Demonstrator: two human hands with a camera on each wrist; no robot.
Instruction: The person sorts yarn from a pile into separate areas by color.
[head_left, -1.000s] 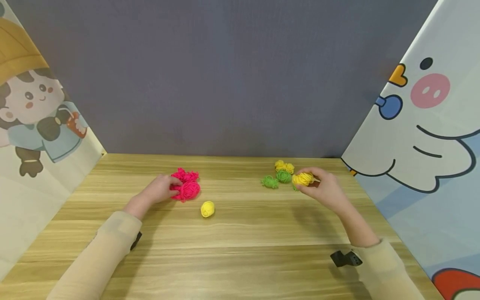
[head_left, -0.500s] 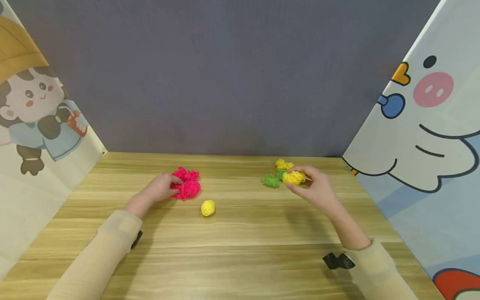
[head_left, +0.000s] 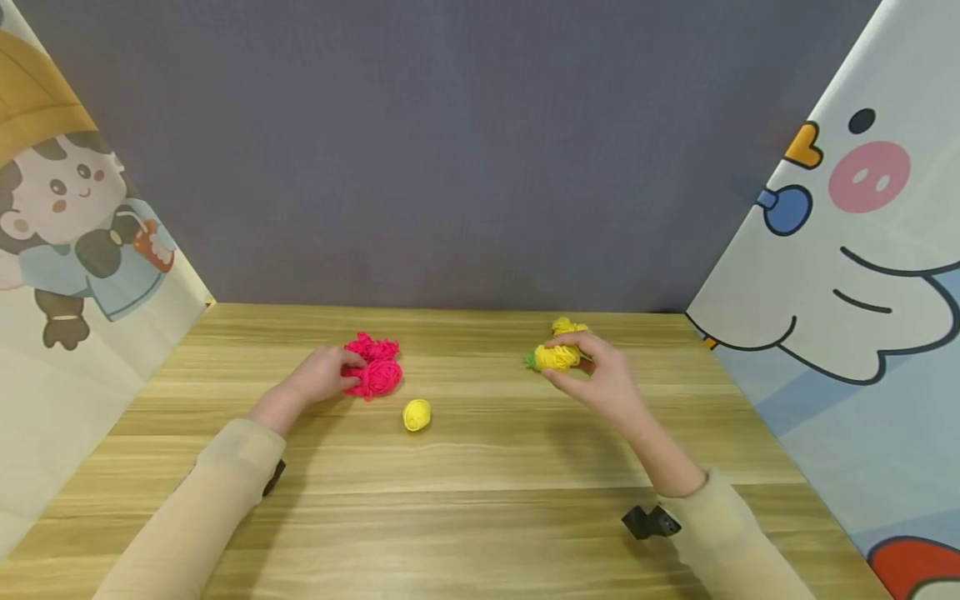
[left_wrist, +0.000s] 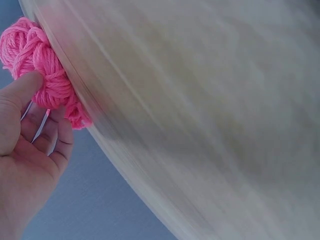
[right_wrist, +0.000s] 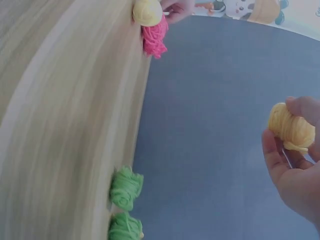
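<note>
My left hand (head_left: 322, 373) pinches a bright pink yarn ball (head_left: 378, 378) at the left of the table, its thumb on top of the strands in the left wrist view. More crumpled pink yarn (head_left: 371, 347) lies just behind. My right hand (head_left: 603, 379) holds a yellow yarn ball (head_left: 557, 358) between thumb and fingers, raised above the table. Below it sit green yarn balls (right_wrist: 126, 188), mostly covered by the yellow one in the head view. Another yellow bundle of yarn (head_left: 568, 325) lies behind the right fingers.
A smooth yellow yarn ball (head_left: 416, 415) rests on the wooden table (head_left: 450, 508), right of and nearer than the pink yarn. A grey panel (head_left: 450, 167) rises at the table's back edge. Cartoon-printed panels (head_left: 840, 275) flank both sides.
My right hand has carried the yellow yarn ball leftward, from the right of the green balls to over them. My left hand stays on the pink yarn.
</note>
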